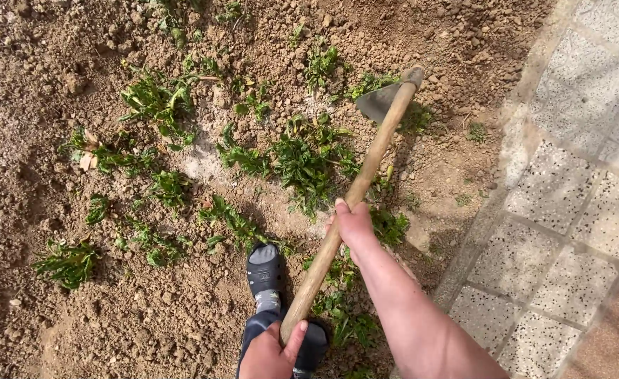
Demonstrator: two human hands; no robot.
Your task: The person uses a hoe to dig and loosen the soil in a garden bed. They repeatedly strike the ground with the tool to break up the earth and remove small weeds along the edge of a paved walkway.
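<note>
I hold a hoe by its long wooden handle (365,175). My right hand (353,224) grips the handle near its middle. My left hand (271,352) is closed around the handle's near end at the bottom of the view. The grey metal blade (377,102) hangs over the brown soil beside low green weeds (302,161). My foot in a dark sandal and grey sock (265,270) stands on the soil under the handle.
Loose clods of dry earth (57,63) cover the left and top. More green weeds (151,102) spread across the patch. A stone kerb (492,203) and speckled paving tiles (569,210) run along the right side.
</note>
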